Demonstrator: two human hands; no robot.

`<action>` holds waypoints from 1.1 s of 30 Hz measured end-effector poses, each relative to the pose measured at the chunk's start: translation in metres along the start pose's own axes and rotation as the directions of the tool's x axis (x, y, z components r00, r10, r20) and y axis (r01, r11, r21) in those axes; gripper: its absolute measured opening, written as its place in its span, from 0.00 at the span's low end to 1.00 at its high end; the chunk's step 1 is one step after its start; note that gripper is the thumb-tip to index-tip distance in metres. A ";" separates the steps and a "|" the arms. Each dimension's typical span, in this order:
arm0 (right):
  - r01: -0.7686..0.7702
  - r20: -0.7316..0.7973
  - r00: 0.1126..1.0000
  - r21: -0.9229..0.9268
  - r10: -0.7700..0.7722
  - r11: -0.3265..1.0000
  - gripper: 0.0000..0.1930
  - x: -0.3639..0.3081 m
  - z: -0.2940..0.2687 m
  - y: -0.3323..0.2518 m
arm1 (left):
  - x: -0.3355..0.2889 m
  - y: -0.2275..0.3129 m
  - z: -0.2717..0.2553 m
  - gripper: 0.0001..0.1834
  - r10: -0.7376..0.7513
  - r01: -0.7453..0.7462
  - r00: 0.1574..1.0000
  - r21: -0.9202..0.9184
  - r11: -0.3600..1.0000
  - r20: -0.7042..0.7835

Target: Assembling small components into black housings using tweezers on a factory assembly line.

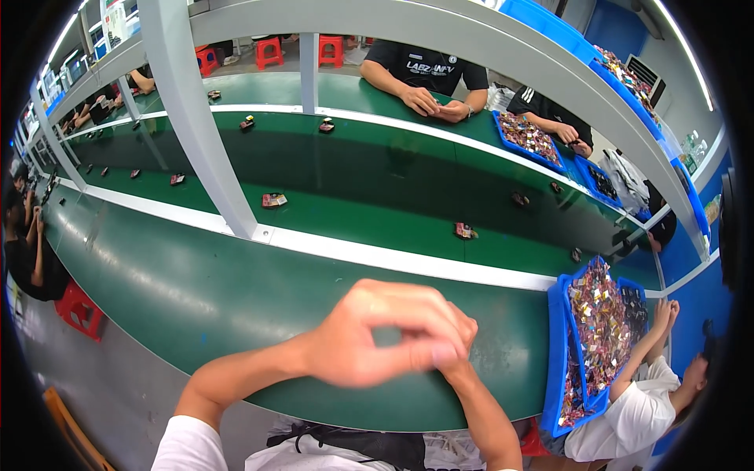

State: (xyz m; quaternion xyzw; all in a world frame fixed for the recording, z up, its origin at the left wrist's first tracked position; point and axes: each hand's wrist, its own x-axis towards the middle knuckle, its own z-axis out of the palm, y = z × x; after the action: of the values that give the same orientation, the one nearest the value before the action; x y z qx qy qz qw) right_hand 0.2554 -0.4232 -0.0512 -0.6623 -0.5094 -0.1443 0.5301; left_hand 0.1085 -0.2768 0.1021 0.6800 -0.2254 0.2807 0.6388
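Above the near green worktop, my two hands meet in the middle of the view. My left hand (pixel 352 334) is curled, its thumb and fingertips pressed together at the right. A gap inside the curl lets the green surface show through. Behind those fingertips is my right hand (pixel 466 326), mostly covered, with its fingers bent in against the left ones. Anything pinched between them is hidden or too small to make out. Slight blur softens the left hand.
Right of my hands stand blue trays (pixel 556 353) heaped with small colourful wired parts (pixel 601 314). Small dark and pink pieces, such as one piece (pixel 273 200), lie on the green conveyor (pixel 353 177) beyond a white rail (pixel 369 255). A grey post (pixel 200 118) rises at left. Co-workers sit around.
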 end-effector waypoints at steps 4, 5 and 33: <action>-0.133 -0.005 0.991 0.053 0.133 0.990 0.10 0.001 0.016 -0.005 | -0.006 0.055 0.004 0.04 0.142 -0.105 0.986 -0.349 0.931 0.083; -0.145 0.012 0.989 0.028 0.144 0.989 0.10 0.002 0.014 -0.005 | -0.011 0.052 0.014 0.04 0.138 -0.105 0.988 -0.346 0.932 0.071; -0.128 0.040 0.991 0.008 0.127 0.992 0.10 0.006 0.005 -0.007 | 0.012 0.054 0.025 0.20 0.479 -0.465 0.878 -0.220 0.858 0.012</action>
State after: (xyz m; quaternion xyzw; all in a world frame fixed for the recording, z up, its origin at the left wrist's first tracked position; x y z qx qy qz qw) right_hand 0.2503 -0.4161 -0.0446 -0.6934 -0.4771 -0.0945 0.5317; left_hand 0.0842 -0.3054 0.1497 0.5415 -0.4346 0.3803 0.6109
